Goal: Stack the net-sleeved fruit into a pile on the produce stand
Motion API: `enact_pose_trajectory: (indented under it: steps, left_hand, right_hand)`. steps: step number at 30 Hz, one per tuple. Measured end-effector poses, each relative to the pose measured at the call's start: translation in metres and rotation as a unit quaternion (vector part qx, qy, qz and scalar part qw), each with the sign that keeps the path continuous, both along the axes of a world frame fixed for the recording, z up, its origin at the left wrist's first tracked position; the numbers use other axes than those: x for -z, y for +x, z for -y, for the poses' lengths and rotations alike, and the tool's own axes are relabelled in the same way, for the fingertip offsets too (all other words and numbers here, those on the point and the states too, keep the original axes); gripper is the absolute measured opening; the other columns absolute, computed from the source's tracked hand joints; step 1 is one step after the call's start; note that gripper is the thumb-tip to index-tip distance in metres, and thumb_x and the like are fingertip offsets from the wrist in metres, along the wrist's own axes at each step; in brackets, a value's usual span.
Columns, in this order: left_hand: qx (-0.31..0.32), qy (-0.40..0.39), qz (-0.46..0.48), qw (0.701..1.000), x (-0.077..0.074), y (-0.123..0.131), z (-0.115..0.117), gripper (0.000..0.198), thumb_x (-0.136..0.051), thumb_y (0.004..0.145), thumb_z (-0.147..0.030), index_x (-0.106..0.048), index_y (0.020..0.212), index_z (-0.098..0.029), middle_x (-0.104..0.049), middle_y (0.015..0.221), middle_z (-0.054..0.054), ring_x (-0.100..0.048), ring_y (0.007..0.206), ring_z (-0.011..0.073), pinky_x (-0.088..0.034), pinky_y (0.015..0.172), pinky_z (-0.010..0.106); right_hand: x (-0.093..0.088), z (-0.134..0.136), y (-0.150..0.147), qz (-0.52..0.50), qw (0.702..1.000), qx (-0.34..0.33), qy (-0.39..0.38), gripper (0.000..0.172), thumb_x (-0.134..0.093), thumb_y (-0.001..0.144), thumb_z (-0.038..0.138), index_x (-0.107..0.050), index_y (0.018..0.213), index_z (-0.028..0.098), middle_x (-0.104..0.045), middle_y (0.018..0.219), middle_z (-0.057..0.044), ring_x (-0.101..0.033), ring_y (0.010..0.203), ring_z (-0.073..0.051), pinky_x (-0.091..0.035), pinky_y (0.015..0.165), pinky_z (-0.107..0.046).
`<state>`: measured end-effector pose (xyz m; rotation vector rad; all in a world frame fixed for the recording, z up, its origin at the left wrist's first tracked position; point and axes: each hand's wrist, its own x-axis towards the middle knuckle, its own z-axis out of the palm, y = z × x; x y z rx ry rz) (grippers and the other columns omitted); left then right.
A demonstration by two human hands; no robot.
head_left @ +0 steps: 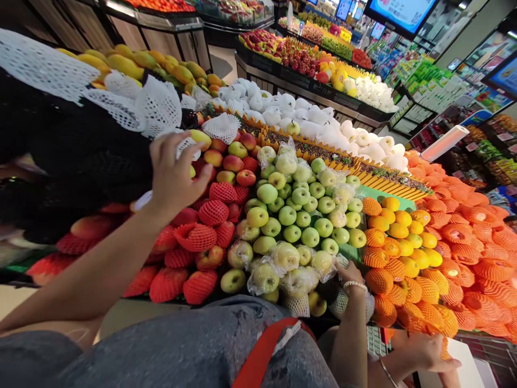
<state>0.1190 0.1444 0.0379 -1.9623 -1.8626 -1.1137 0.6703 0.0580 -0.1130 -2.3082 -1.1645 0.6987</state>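
My left hand (175,167) reaches over the red and yellow apples (234,163), fingers bent and spread apart. A yellow-red apple (201,140) and some white foam netting (188,146) are right by its fingertips; no firm grip on either shows. Wearing a beaded bracelet (355,285), my right hand (349,271) is low at the front edge of the green apples (301,195), against white foam netting (341,304). Its fingertips are partly hidden, so whether it grips anything is unclear. Red-netted fruit (201,237) lies below my left hand.
Orange fruit (398,231) and fruit in orange-red netting (464,231) fill the right side. Another person's hands (432,350) are at lower right. Dark clothing (76,156) takes up the left. A toothed yellow divider (323,156) runs behind the apples, before white-wrapped fruit (291,110).
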Motion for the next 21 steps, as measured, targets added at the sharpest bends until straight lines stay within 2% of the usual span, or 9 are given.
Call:
enact_pose_trajectory:
  steps: [3, 5, 9, 12, 14, 16, 18, 19, 21]
  left_hand:
    - [0.062, -0.037, 0.064, 0.995, 0.011, 0.034, 0.021, 0.045, -0.062, 0.099, -0.045, -0.061, 0.138, -0.024, -0.043, 0.167, 0.001, -0.034, 0.156, 0.0308, -0.023, 0.137, 0.056]
    - [0.114, -0.061, 0.104, 0.986, 0.019, 0.057, 0.036, 0.041, -0.063, 0.099, -0.045, -0.063, 0.136, -0.028, -0.045, 0.165, 0.001, -0.035, 0.156, 0.0333, -0.021, 0.137, 0.058]
    - [0.207, -0.096, 0.183, 0.956, 0.040, 0.107, 0.064, 0.034, -0.063, 0.098, -0.045, -0.068, 0.130, -0.033, -0.053, 0.158, 0.004, -0.041, 0.152, 0.0365, -0.025, 0.134, 0.062]
    - [0.290, -0.155, 0.257, 0.909, 0.054, 0.149, 0.082, 0.040, -0.072, 0.093, -0.046, -0.068, 0.131, -0.039, -0.053, 0.157, 0.005, -0.039, 0.153, 0.0381, -0.023, 0.135, 0.062]
    - [0.372, -0.232, 0.304, 0.846, 0.060, 0.179, 0.094, 0.061, -0.082, 0.085, -0.051, -0.064, 0.142, -0.038, -0.049, 0.160, 0.008, -0.037, 0.154, 0.0396, -0.023, 0.134, 0.062]
    - [0.448, -0.335, 0.379, 0.737, 0.063, 0.206, 0.105, 0.090, -0.088, 0.078, -0.057, -0.051, 0.156, -0.031, -0.047, 0.161, 0.014, -0.045, 0.149, 0.0397, -0.035, 0.128, 0.061]
    - [0.467, -0.407, 0.481, 0.621, 0.065, 0.227, 0.114, 0.106, -0.087, 0.077, -0.065, -0.040, 0.162, -0.023, -0.053, 0.154, 0.018, -0.058, 0.135, 0.0353, -0.051, 0.114, 0.053]
    - [0.453, -0.421, 0.528, 0.583, 0.066, 0.234, 0.117, 0.105, -0.084, 0.079, -0.068, -0.039, 0.161, -0.021, -0.058, 0.148, 0.018, -0.063, 0.127, 0.0317, -0.056, 0.107, 0.047]
    - [0.410, -0.412, 0.586, 0.564, 0.068, 0.241, 0.122, 0.096, -0.080, 0.083, -0.071, -0.045, 0.155, -0.019, -0.065, 0.136, 0.016, -0.066, 0.116, 0.0268, -0.059, 0.099, 0.040]
  right_hand:
    - [-0.007, 0.004, 0.001, -0.041, 0.999, 0.012, 0.016, 0.051, -0.092, 0.045, 0.057, -0.063, 0.070, 0.023, -0.066, 0.072, -0.006, -0.065, 0.086, -0.034, -0.049, 0.086, -0.050]
    - [-0.013, 0.012, -0.001, -0.058, 0.995, 0.051, 0.057, 0.058, -0.092, 0.040, 0.057, -0.065, 0.080, 0.024, -0.069, 0.079, -0.006, -0.066, 0.091, -0.035, -0.050, 0.089, -0.050]
    - [-0.022, 0.032, -0.017, -0.107, 0.968, 0.146, 0.172, 0.077, -0.072, 0.056, 0.081, -0.060, 0.103, 0.021, -0.071, 0.101, -0.012, -0.067, 0.103, -0.034, -0.055, 0.092, -0.046]
    - [-0.032, 0.046, -0.043, -0.169, 0.943, 0.153, 0.243, 0.082, -0.060, 0.067, 0.086, -0.057, 0.119, 0.022, -0.071, 0.115, -0.010, -0.069, 0.109, -0.028, -0.058, 0.094, -0.042]
    - [-0.042, 0.058, -0.069, -0.243, 0.920, 0.131, 0.277, 0.078, -0.071, 0.068, 0.078, -0.058, 0.123, 0.024, -0.072, 0.114, -0.007, -0.071, 0.105, -0.025, -0.060, 0.094, -0.042]
    - [-0.054, 0.071, -0.100, -0.319, 0.897, 0.086, 0.293, 0.073, -0.083, 0.070, 0.064, -0.060, 0.126, 0.024, -0.074, 0.112, -0.006, -0.072, 0.103, -0.024, -0.061, 0.095, -0.044]
    - [-0.066, 0.084, -0.130, -0.343, 0.893, 0.011, 0.291, 0.072, -0.087, 0.074, 0.054, -0.060, 0.133, 0.023, -0.074, 0.122, -0.011, -0.072, 0.111, -0.027, -0.061, 0.098, -0.047]
    - [-0.072, 0.090, -0.142, -0.317, 0.899, -0.024, 0.301, 0.072, -0.088, 0.077, 0.051, -0.060, 0.137, 0.022, -0.072, 0.131, -0.014, -0.070, 0.118, -0.029, -0.061, 0.100, -0.048]
    - [-0.081, 0.100, -0.160, -0.178, 0.907, -0.070, 0.376, 0.066, -0.089, 0.080, 0.043, -0.062, 0.137, 0.021, -0.068, 0.138, -0.017, -0.067, 0.126, -0.031, -0.061, 0.099, -0.048]
